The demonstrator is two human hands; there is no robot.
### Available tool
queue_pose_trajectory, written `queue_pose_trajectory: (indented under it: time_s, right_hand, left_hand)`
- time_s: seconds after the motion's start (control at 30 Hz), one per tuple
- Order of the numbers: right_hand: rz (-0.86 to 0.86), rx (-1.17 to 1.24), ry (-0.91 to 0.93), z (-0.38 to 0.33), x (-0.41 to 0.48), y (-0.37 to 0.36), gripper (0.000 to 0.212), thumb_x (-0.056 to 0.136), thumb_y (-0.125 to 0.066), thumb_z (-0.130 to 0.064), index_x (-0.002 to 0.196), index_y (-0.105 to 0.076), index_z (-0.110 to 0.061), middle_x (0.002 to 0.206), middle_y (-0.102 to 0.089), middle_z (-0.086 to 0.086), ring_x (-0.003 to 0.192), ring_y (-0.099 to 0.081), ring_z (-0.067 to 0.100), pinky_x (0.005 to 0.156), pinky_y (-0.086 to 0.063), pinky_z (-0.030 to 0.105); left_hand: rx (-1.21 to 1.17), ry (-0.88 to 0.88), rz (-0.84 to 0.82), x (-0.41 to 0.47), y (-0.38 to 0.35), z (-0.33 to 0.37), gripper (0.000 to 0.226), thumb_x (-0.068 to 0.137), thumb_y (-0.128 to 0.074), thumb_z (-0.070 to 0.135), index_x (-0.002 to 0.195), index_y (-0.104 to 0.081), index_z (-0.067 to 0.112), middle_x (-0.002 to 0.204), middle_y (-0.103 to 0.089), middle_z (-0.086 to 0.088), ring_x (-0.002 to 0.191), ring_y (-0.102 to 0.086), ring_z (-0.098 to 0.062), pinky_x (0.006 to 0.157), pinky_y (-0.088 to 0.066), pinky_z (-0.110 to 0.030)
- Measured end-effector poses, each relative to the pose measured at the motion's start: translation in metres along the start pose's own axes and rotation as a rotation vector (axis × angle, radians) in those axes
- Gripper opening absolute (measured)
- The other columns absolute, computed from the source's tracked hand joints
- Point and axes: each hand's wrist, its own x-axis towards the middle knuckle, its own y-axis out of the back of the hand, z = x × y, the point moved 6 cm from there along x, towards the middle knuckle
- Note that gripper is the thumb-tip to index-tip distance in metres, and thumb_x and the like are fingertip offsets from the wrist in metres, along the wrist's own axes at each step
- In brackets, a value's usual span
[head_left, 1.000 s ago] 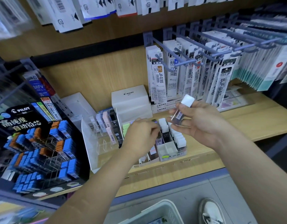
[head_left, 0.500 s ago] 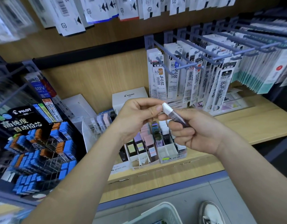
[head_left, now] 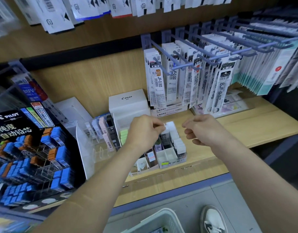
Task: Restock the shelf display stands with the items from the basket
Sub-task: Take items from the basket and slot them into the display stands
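Observation:
A small lead case (head_left: 165,130) with a white cap and dark body is pinched by its cap in my left hand (head_left: 144,131). It stands upright in a back slot of the white divided display tray (head_left: 172,161) on the wooden shelf (head_left: 255,121), among other white-capped cases (head_left: 176,138). My right hand (head_left: 201,130) hovers just right of the tray with loosely curled fingers and holds nothing. The white basket (head_left: 155,221) sits on the floor at the bottom edge, its contents mostly out of view.
A clear acrylic stand (head_left: 97,142) and a black Pilot rack of blue and orange cases (head_left: 32,158) stand to the left. A white Pilot box (head_left: 128,101) sits behind the tray. Refill packs hang on hooks (head_left: 203,78) above right. My shoe (head_left: 212,219) is beside the basket.
The lead case passed from my right hand to my left, which carried it down into the tray. My right hand let go and drew off to the right.

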Motion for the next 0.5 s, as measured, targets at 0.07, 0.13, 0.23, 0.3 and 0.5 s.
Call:
queue_pose_trajectory:
  time_s: [0.07,0.13,0.23,0.3,0.5]
  right_hand:
    - [-0.024,-0.020,-0.007,0.004,0.001,-0.002,0.019,0.093,-0.052,-0.009,0.102,-0.066,0.002,0.081,-0.058,0.009,0.068,-0.053,0.017,0.054,-0.041,0.022]
    - [-0.039,-0.033,-0.018,0.008,0.001,-0.004,0.018,0.094,-0.051,-0.009,0.099,-0.067,-0.001,0.081,-0.059,0.008,0.069,-0.054,0.016,0.056,-0.044,0.023]
    - [-0.051,-0.044,-0.033,0.013,0.001,-0.005,0.016,0.094,-0.051,-0.009,0.091,-0.067,-0.008,0.079,-0.061,0.006,0.071,-0.056,0.017,0.058,-0.045,0.023]
    - [-0.050,-0.047,-0.036,0.015,0.002,-0.005,0.019,0.094,-0.051,-0.008,0.084,-0.066,-0.012,0.078,-0.061,0.005,0.071,-0.056,0.017,0.058,-0.046,0.024]
    - [-0.082,-0.081,-0.029,0.021,0.004,-0.009,0.021,0.092,-0.049,-0.004,0.082,-0.066,-0.012,0.079,-0.060,0.005,0.075,-0.055,0.018,0.059,-0.045,0.024]
  left_hand:
    - [0.074,-0.024,0.005,-0.001,-0.007,0.002,0.012,0.086,-0.067,0.024,0.093,-0.077,0.021,0.095,-0.074,0.007,0.090,-0.065,-0.011,0.084,-0.048,-0.020]
    - [0.108,-0.034,0.034,-0.001,-0.010,0.004,0.013,0.087,-0.066,0.026,0.095,-0.076,0.024,0.096,-0.074,0.006,0.091,-0.065,-0.013,0.085,-0.050,-0.024]
    - [0.141,-0.049,0.069,0.002,-0.013,0.006,0.012,0.087,-0.065,0.027,0.092,-0.075,0.026,0.090,-0.074,0.006,0.088,-0.064,-0.014,0.079,-0.051,-0.028]
    - [0.187,-0.059,0.074,0.004,-0.017,0.004,0.012,0.088,-0.064,0.028,0.092,-0.075,0.026,0.088,-0.073,0.006,0.089,-0.062,-0.015,0.077,-0.051,-0.029]
    - [0.517,-0.138,0.035,0.006,-0.036,-0.010,0.019,0.089,-0.055,0.023,0.084,-0.072,0.020,0.094,-0.064,0.006,0.098,-0.044,-0.019,0.074,-0.047,-0.033]
